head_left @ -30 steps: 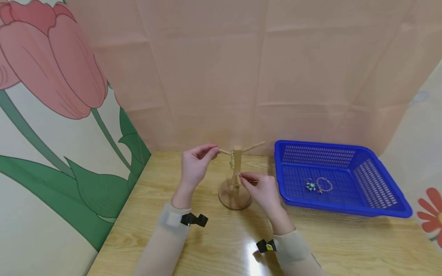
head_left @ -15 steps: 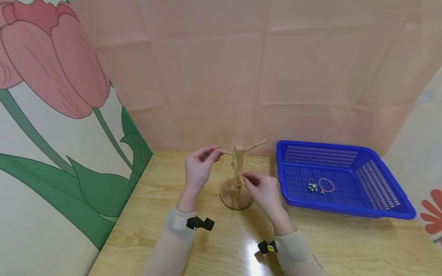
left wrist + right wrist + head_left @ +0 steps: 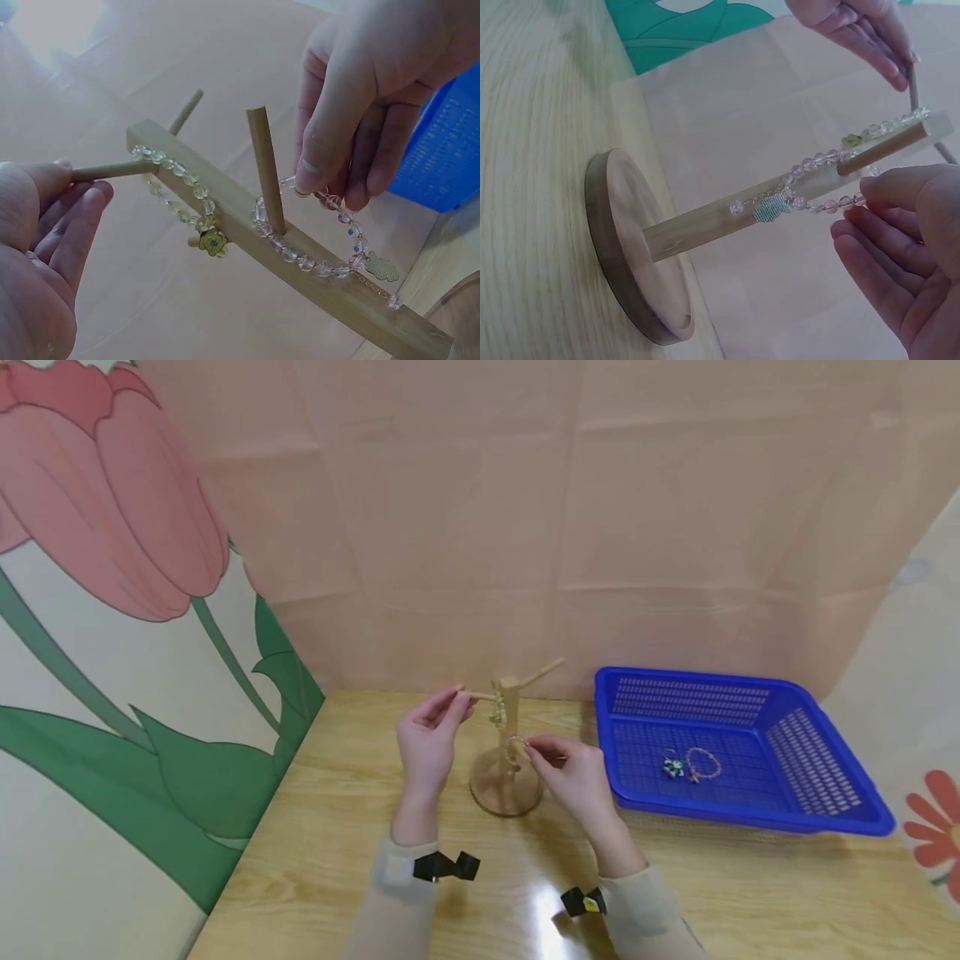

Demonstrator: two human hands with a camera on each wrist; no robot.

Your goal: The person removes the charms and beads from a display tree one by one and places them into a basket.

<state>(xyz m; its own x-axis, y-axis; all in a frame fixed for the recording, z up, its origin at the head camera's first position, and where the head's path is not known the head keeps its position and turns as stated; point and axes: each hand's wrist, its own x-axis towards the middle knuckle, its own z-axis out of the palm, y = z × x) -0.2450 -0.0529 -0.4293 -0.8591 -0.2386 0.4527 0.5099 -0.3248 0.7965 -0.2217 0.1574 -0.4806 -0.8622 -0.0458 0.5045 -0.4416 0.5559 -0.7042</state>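
Note:
A wooden stand with pegs (image 3: pixel 510 714) rises from a round base. My left hand (image 3: pixel 426 747) pinches the tip of its left peg (image 3: pixel 112 171) between thumb and fingers. Near the post on that peg hangs a bracelet of pale yellow-green beads (image 3: pixel 201 192) with a flower charm (image 3: pixel 214 241). My right hand (image 3: pixel 576 777) pinches a clear pink bead bracelet (image 3: pixel 306 262), which loops around the stand's front peg (image 3: pixel 264 165). From the pink bracelet hang a pale beaded charm (image 3: pixel 771 208) and a short chain ending in a bead, lying against the post.
A blue plastic basket (image 3: pixel 750 814) stands on the wooden table to the right. Inside it lie a pink bead bracelet (image 3: pixel 703 764) and a ring-like piece with a green and white charm (image 3: pixel 673 767). A pinkish cloth (image 3: pixel 465 527) hangs behind the stand.
My left hand has lowered slightly with the peg tip in its fingers, and the stand's pegs have turned a little. My right hand keeps pinching the pink bracelet at the front peg.

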